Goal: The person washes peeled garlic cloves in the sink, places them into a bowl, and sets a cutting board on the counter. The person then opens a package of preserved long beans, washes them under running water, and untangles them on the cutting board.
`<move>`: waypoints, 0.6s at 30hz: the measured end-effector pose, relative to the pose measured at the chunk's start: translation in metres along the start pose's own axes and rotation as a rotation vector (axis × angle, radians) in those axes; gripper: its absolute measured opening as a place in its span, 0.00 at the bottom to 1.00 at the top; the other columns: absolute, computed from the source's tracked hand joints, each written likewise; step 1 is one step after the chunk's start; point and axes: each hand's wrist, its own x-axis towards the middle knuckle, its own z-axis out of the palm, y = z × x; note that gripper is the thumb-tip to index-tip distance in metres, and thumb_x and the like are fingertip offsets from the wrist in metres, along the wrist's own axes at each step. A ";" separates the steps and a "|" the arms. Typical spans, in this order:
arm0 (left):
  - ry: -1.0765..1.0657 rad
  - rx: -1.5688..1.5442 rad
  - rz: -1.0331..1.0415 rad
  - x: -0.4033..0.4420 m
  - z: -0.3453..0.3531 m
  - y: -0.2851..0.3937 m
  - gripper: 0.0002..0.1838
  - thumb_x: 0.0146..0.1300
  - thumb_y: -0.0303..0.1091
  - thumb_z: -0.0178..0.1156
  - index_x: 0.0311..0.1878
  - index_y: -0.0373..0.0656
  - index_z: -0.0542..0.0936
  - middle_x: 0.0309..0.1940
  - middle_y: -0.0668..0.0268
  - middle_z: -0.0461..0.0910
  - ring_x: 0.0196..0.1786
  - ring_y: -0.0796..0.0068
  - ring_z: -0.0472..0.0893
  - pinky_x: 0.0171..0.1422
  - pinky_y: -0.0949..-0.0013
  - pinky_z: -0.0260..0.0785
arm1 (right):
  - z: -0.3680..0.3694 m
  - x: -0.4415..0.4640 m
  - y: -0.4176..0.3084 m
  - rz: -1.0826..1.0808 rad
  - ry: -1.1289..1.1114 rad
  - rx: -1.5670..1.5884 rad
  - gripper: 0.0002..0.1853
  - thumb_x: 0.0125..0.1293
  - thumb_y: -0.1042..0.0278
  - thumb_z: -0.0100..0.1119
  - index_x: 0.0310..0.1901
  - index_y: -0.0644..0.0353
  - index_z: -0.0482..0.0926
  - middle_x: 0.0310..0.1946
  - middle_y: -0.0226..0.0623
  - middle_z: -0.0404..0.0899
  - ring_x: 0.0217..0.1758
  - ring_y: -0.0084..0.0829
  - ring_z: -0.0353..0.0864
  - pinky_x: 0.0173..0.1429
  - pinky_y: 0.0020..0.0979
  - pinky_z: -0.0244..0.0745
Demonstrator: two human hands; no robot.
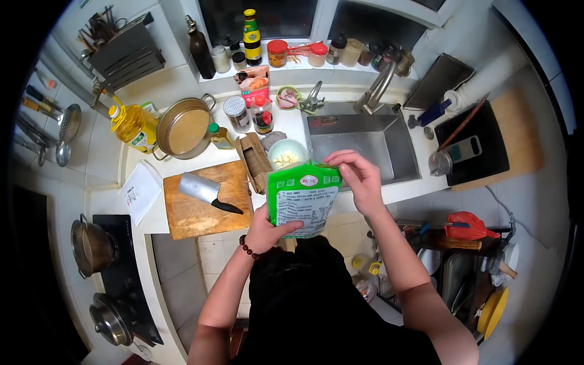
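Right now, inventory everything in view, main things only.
Packet: one, green and white, front centre
Cutting board: one, brown, left counter
Cleaver: one, silver, on the board
Large pot: one, metallic, behind board
Oil bottle: one, yellow, left of that pot
Bowl: one, pale green, behind packet
Sink: one, silver, right of bowl
Faucet: one, silver, behind sink
Hob pots: two, metallic, far left
Windowsill containers: several, mixed colours, along the top
Left fingers: one set, bare, packet's lower left
Right fingers: one set, bare, packet's top right corner

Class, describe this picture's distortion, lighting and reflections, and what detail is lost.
Head view: wide-angle bending curves the counter, corners black; head view: pale highlights in the sink, window dark; head view: smallest print on the green packet unreadable.
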 end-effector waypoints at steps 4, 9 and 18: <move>0.072 -0.045 0.067 -0.010 -0.013 0.003 0.25 0.59 0.21 0.73 0.60 0.36 0.78 0.53 0.62 0.85 0.54 0.72 0.84 0.61 0.65 0.78 | 0.025 0.020 -0.023 -0.079 -0.088 -0.238 0.07 0.72 0.74 0.60 0.47 0.66 0.82 0.52 0.40 0.83 0.55 0.30 0.82 0.62 0.32 0.74; 0.134 -0.057 0.084 -0.029 -0.034 0.005 0.25 0.59 0.20 0.72 0.61 0.36 0.77 0.54 0.61 0.85 0.55 0.72 0.84 0.61 0.65 0.78 | 0.064 0.038 -0.036 -0.161 -0.177 -0.405 0.06 0.67 0.73 0.65 0.44 0.64 0.85 0.48 0.40 0.85 0.53 0.33 0.84 0.60 0.33 0.76; 0.224 -0.082 0.125 -0.064 -0.067 0.004 0.25 0.60 0.22 0.73 0.61 0.35 0.77 0.54 0.60 0.85 0.55 0.72 0.84 0.61 0.66 0.78 | 0.116 0.060 -0.045 -0.097 -0.407 -0.463 0.06 0.63 0.72 0.69 0.40 0.63 0.86 0.46 0.38 0.86 0.52 0.33 0.85 0.61 0.35 0.77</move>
